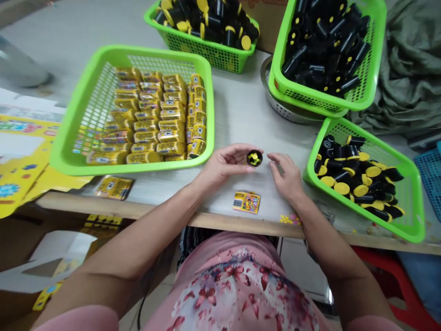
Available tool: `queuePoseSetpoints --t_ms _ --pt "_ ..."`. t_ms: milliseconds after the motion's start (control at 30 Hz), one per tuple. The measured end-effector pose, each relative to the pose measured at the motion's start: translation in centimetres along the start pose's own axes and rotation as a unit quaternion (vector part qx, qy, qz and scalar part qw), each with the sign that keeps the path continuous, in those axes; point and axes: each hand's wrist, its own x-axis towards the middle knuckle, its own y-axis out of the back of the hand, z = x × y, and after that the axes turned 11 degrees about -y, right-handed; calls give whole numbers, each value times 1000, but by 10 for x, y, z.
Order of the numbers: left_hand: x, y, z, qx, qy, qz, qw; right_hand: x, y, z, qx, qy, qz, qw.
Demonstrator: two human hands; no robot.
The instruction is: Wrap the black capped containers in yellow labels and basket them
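Note:
My left hand (231, 162) grips a small black canister (254, 158) between thumb and fingers, its open mouth facing up. Yellow pieces show inside it. Just to the right, my right hand (285, 177) is apart from the canister, fingers loosely curved with a gap between thumb and forefinger and nothing visible in them. Below the hands lies a small printed yellow packet (246, 202) near the table's front edge. A few tiny yellow and pink pieces (291, 219) lie beside my right wrist.
A green basket (58, 147) at left holds rows of wrapped yellow packages. Green baskets of black canisters stand at the back (206, 48), back right (379, 55) and right (418, 216). Another yellow packet (114, 187) lies by the front edge, near printed yellow cardboard (44, 179).

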Motion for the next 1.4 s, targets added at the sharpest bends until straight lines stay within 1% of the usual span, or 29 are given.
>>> queuePoseSetpoints --t_ms 100,167,233,333,400,467,533,567,633,700,733,800,867,900,967,1067,1167,1233,1400 --pt "-2 5 25 11 -85 30 996 -1 2 4 -15 -8 2 1000" --pt "-1 11 39 22 -137 63 988 -2 2 2 -29 -11 -15 999" --pt "1 18 47 44 -164 90 981 0 -1 -5 -53 -4 -66 996" --pt "4 27 47 73 -169 110 977 13 -16 -18 -108 16 -146 983" --pt "3 29 44 80 -160 104 978 25 -31 -26 -145 15 -173 974" --pt "1 27 41 82 -151 90 981 35 -45 -31 -165 7 -184 969" --pt "-3 22 39 78 -134 67 986 42 -53 -31 -142 -13 -178 974" --pt "-5 19 37 70 -119 51 989 43 -53 -30 -109 -31 -170 979" --pt "-9 13 31 42 -71 8 997 43 -46 -26 -2 -96 -153 984" --pt "-10 7 24 11 -8 -28 1000 40 -32 -24 93 -158 -139 973" --pt "-10 5 20 2 21 -33 999 37 -23 -24 132 -178 -132 966" --pt "-8 3 12 5 63 -23 998 30 -7 -28 199 -198 -104 954" --pt "-5 3 5 33 82 -7 996 21 3 -34 253 -202 -64 944" --pt "-4 3 3 50 86 -4 995 16 6 -38 268 -197 -41 942" --pt "-2 4 -2 79 86 -2 993 7 6 -44 259 -172 0 951" --pt "-1 4 -7 97 82 2 992 -2 2 -48 215 -110 30 970" --pt "-1 3 -9 93 91 6 991 -4 3 -47 156 -28 19 987" --pt "-1 2 -8 93 100 5 991 -3 7 -46 126 17 14 992" --pt "-1 3 -7 82 113 8 990 -1 13 -46 107 75 -9 991"
